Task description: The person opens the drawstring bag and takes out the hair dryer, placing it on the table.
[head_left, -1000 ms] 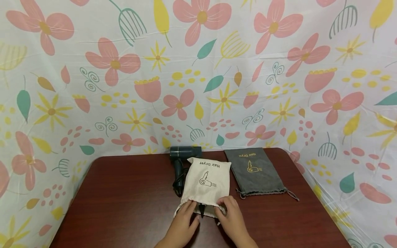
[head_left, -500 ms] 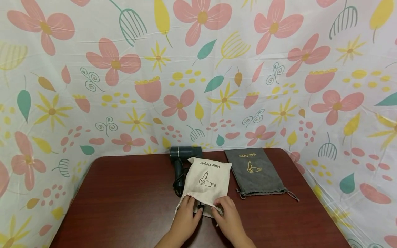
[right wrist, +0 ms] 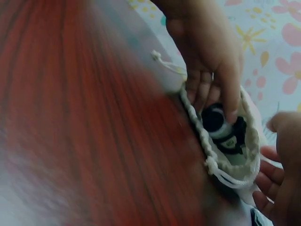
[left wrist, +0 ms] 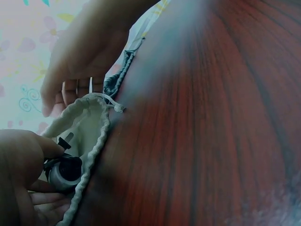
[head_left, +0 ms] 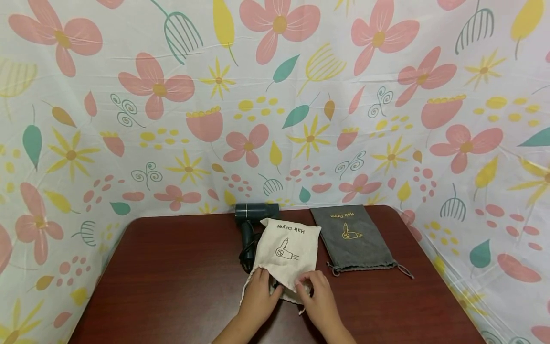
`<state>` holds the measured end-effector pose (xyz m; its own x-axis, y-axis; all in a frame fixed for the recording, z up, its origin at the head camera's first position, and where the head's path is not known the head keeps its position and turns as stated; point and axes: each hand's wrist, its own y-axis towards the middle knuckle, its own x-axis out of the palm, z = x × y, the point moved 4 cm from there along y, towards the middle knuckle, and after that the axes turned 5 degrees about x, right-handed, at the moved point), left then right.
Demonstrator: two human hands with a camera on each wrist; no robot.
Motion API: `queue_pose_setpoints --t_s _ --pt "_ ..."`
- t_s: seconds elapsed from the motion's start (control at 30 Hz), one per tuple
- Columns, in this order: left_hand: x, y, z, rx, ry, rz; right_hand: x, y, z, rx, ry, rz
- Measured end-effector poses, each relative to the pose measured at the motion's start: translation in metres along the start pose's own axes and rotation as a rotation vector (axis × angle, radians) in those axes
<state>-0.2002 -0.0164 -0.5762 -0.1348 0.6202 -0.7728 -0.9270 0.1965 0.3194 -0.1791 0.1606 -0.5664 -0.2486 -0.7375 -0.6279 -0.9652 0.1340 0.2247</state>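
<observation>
A cream drawstring bag (head_left: 289, 236), printed "Hair Dryer", lies on the table with its mouth facing me. My left hand (head_left: 259, 297) reaches into that mouth and grips the round end of a hair dryer (left wrist: 66, 173); its black cord and plug (left wrist: 65, 142) show by the thumb in the left wrist view. The rest of this dryer is hidden inside the cloth. At the opposite side of the mouth my right hand (head_left: 319, 297) holds the bag's edge, thumb and fingers curled about it. The gathered rim (right wrist: 256, 141) stands open in the right wrist view.
Behind the bag's left side lies a dark hair dryer (head_left: 253, 212) with its cord bundled at the handle. A grey drawstring bag (head_left: 356, 239) is flat to the right. Floral cloth (head_left: 275, 105) hangs behind the brown table (head_left: 172, 272).
My left hand has moved slightly forward into the bag's mouth, and the black plug that stuck out has gone mostly inside. The right hand has shifted a little along the rim.
</observation>
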Motion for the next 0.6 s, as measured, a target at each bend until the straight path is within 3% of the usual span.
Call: queue_pose_setpoints --t_s 0.2,0.33,0.6 --pt "0.003 0.003 0.0 -0.023 0.025 0.008 -0.005 0.013 0.019 0.193 -0.025 -0.034" --pt "0.004 0.005 0.001 -0.042 0.061 0.02 -0.004 0.02 0.027 0.253 -0.013 -0.083" --pt "0.003 0.008 0.003 -0.06 0.074 0.029 -0.002 0.03 0.036 0.36 0.199 -0.154"
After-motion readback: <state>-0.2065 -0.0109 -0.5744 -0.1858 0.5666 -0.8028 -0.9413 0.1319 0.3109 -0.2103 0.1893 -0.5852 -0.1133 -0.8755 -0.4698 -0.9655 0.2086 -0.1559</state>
